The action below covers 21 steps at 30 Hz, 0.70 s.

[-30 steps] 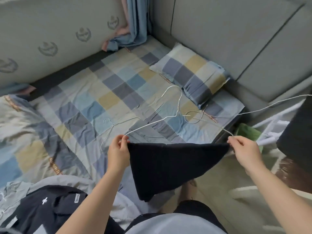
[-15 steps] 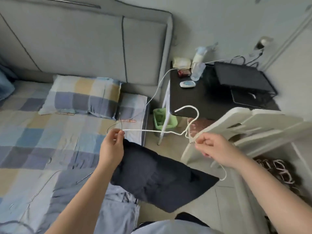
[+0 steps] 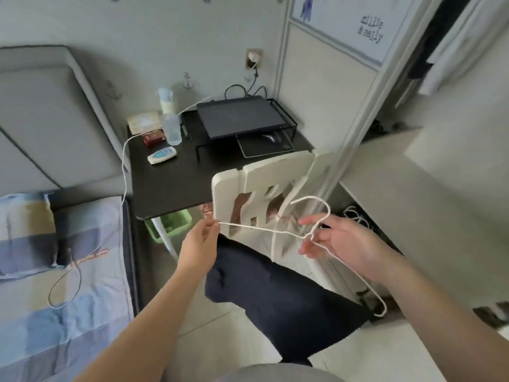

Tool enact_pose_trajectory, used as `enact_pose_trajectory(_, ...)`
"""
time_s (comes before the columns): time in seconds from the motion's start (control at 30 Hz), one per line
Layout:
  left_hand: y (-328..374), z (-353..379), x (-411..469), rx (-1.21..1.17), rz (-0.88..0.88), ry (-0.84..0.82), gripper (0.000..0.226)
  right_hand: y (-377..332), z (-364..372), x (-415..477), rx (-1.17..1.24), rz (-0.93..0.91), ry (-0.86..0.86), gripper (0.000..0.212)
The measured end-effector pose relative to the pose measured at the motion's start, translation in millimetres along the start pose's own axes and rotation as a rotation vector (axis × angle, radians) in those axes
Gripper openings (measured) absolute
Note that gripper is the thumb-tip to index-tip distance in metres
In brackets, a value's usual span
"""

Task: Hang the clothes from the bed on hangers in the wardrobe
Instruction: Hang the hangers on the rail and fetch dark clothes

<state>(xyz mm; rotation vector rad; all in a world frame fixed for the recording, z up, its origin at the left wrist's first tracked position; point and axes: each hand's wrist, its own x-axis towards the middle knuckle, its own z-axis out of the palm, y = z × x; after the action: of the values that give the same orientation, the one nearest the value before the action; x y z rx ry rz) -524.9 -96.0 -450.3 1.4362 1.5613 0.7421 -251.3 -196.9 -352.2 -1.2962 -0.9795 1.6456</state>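
Observation:
A white wire hanger [image 3: 264, 228] stretches between my hands in front of me. A dark navy garment [image 3: 278, 301] hangs folded from it, sagging toward the floor. My left hand [image 3: 201, 248] pinches the hanger's left end together with the garment's edge. My right hand [image 3: 340, 241] holds the hanger at its neck, just below the hook, fingers loosely curled. The wardrobe [image 3: 429, 86] stands at the upper right with its sliding door open and dark and white clothes hanging inside. The bed [image 3: 91, 312] with its checked sheet lies at the lower left.
A white plastic chair [image 3: 264, 177] stands right behind the hanger. A black desk [image 3: 170, 188] holds a laptop on a stand, a remote, a bottle and boxes. A green bin [image 3: 170, 224] sits under the desk. A white cable trails onto the bed beside a checked pillow [image 3: 24, 232].
My view has swung right from the bed to the desk, chair and wardrobe. The hanger with the dark garment came along, and my right hand shifted to the hanger's neck.

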Motion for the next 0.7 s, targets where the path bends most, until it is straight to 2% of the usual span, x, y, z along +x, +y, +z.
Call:
enact_pose_trajectory(0.1,40.9,65.9,12.5,-0.013,0.022,-0.124,0.031,2.5,-67.4,-24.2,0.09,-0.014,0.05,0.071)
enact_pose_trajectory(0.17,68.8,108.5,16.6,-0.051,0.015,-0.209,0.039,0.4,-107.6,-37.0,0.197,-0.023,0.1,0.084)
enact_pose_trajectory(0.33,140.5,191.7,10.6,-0.055,0.041,-0.479,0.031,-15.9,-181.0,-52.3,0.395,-0.113,0.203,0.093)
enact_pose_trajectory(0.5,201.5,235.8,13.4,0.001,0.13,-0.683,0.033,-40.9,-232.0,-63.0,0.447,-0.233,0.271,0.092)
enact_pose_trajectory(0.63,245.2,256.1,24.0,0.074,0.215,-0.849,0.033,-82.2,-267.6,-66.8,0.452,-0.3,0.387,0.109)
enact_pose_trajectory(0.7,270.8,264.3,32.1,0.074,0.26,-0.919,0.035,-106.5,-284.7,-70.7,0.433,-0.343,0.464,0.11)
